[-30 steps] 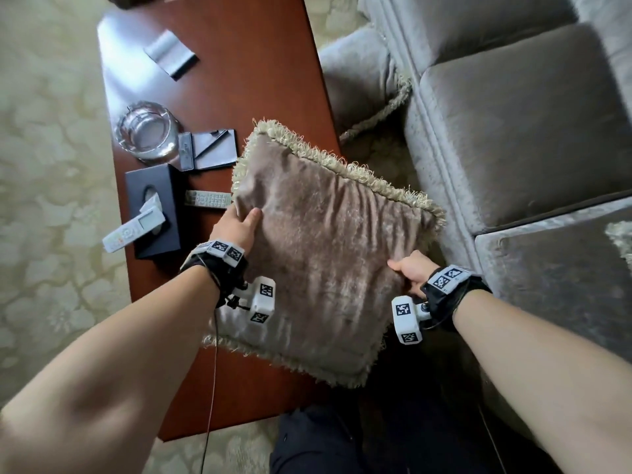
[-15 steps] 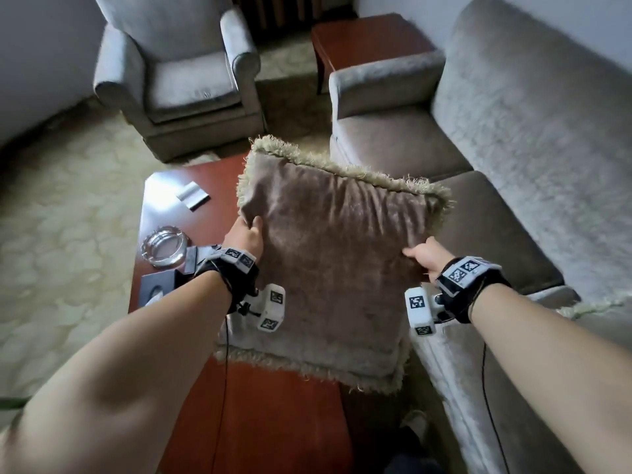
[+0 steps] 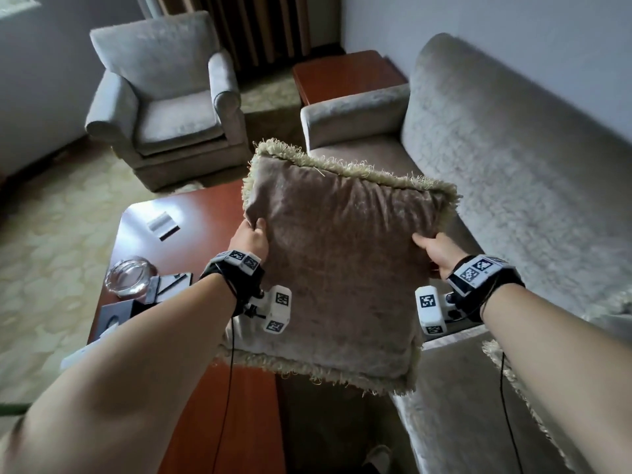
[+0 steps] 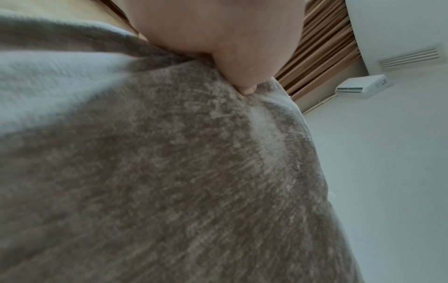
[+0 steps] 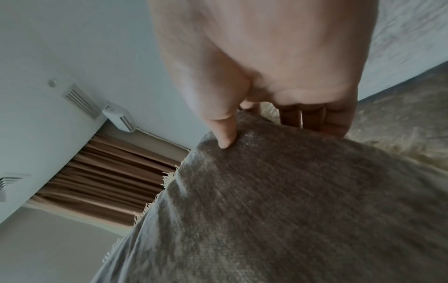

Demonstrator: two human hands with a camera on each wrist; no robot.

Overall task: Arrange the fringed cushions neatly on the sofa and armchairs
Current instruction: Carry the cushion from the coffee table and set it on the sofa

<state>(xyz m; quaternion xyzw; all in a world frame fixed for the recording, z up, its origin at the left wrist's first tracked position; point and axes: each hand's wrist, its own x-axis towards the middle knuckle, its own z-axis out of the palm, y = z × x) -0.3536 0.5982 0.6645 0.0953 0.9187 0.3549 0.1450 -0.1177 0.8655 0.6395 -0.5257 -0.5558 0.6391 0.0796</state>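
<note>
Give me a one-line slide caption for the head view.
Both hands, left and right, hold a fringed cushion up between coffee table and sofa.

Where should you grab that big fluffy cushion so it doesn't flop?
Best by its two side edges, one hand from each side. The fringed cushion is wide, soft and held up in the air, so one grip would probably let it sag. Here the left hand and right hand each pinch a side, thumb on the front, fingers behind.

Both forearms are bare. Each wrist wears a black strap [image 3: 239,278] carrying white blocks [image 3: 277,313] printed with black square markers; a thin black cable [image 3: 228,371] hangs below each.
</note>
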